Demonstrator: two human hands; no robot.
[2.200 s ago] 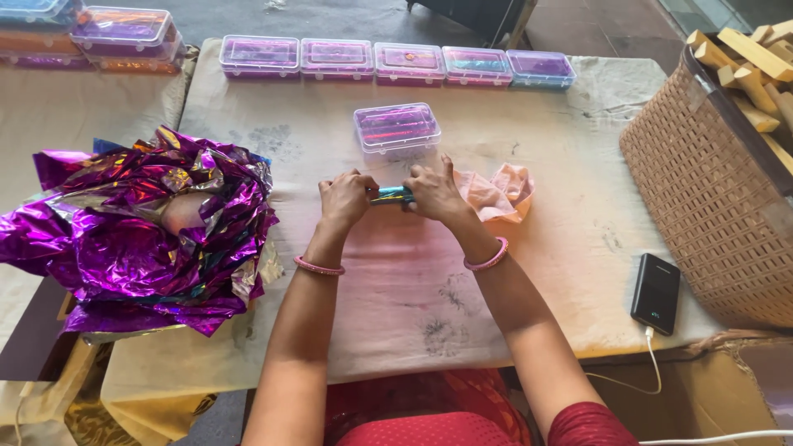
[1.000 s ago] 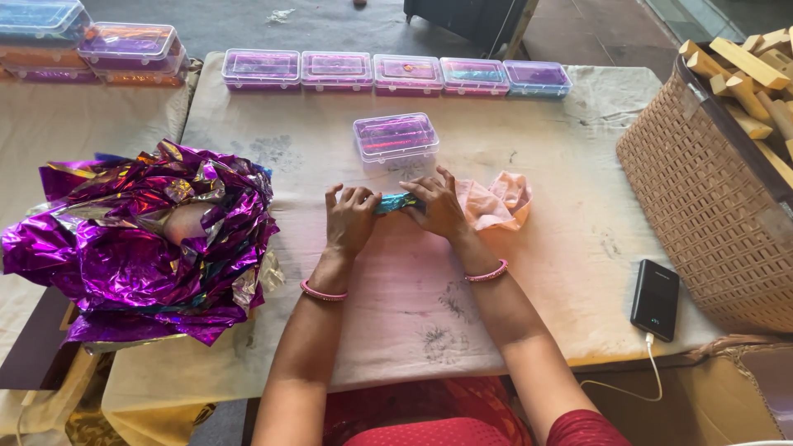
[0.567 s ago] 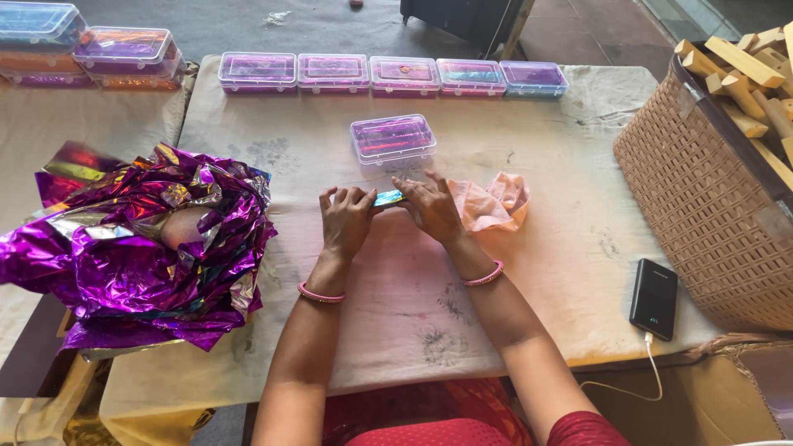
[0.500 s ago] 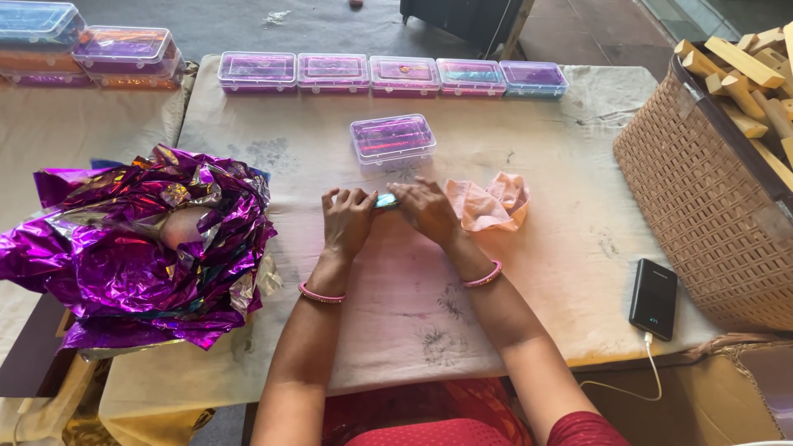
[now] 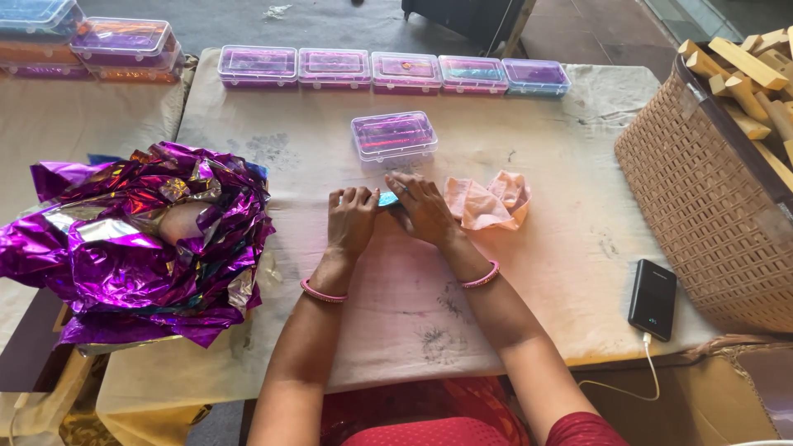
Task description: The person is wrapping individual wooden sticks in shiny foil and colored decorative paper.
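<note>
Head view. The left hand and the right hand lie palm-down on the cloth-covered table, fingertips meeting over a small blue shiny piece. Both hands are curled loosely, fingers pressed down on that piece, of which only a short strip shows between them; whether either hand actually pinches it cannot be told. The piece sits near the table's middle, just in front of a clear plastic box with purple contents.

Just beside the right hand lies a crumpled pink cloth, close to its fingers. A row of five clear lidded boxes runs along the far edge of the table. To the left, a large heap of purple metallic foil overhangs the table edge. At the right, a black power bank with a white cable lies flat near a woven basket holding wooden blocks. Each wrist carries a pink bangle
</note>
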